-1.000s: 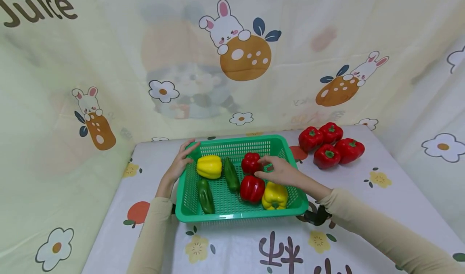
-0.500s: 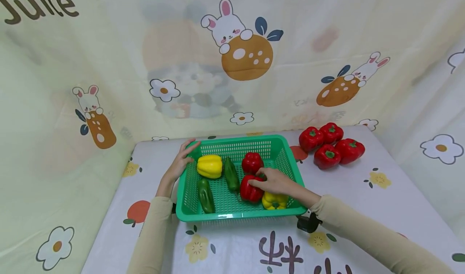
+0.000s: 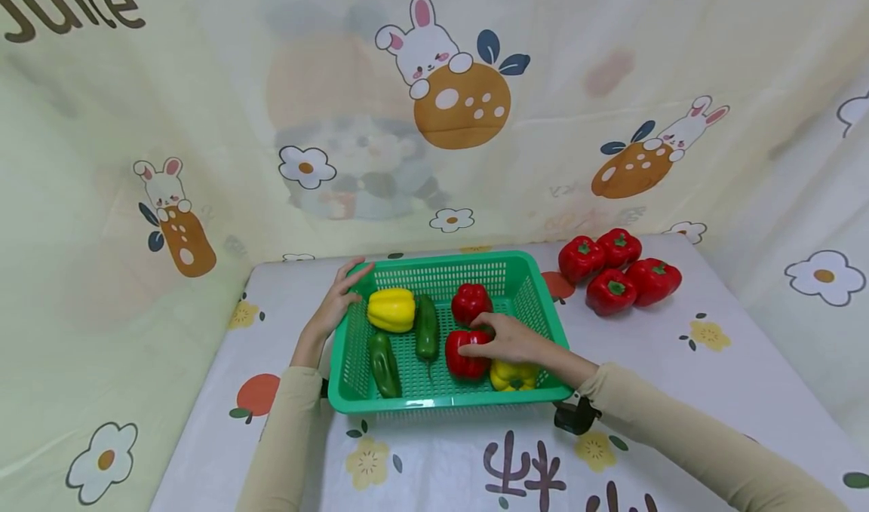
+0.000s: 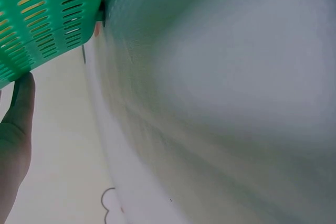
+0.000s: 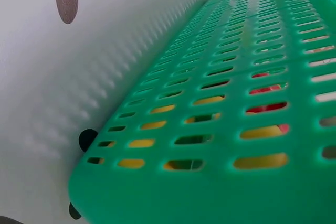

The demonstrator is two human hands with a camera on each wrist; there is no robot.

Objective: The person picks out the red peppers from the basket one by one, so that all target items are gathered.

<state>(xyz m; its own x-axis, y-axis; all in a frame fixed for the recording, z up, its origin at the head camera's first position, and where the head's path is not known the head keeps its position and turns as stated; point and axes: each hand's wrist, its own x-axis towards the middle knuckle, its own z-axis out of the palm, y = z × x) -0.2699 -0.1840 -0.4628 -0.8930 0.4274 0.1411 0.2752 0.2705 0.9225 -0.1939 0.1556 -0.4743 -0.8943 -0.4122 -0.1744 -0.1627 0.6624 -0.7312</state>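
In the head view, my right hand reaches into a green plastic basket. Its thumb and fingers grip a red bell pepper at the front of the basket. Behind that one sits another red bell pepper, just beyond the fingers. My left hand rests on the basket's left rim near the back corner, fingers stretched out. A digit of the left hand touches the perforated wall in the left wrist view. The right wrist view shows the basket's outer wall and hides the right hand.
Also inside the basket are a yellow bell pepper at back left, a second yellow bell pepper at front right, and two long green vegetables. Several red bell peppers stand on the patterned tablecloth at back right.
My right hand has moved from beside the back red pepper to the front one and taken hold of it. That pepper has shifted slightly left, and the middle green vegetable has turned. The left hand stays put.
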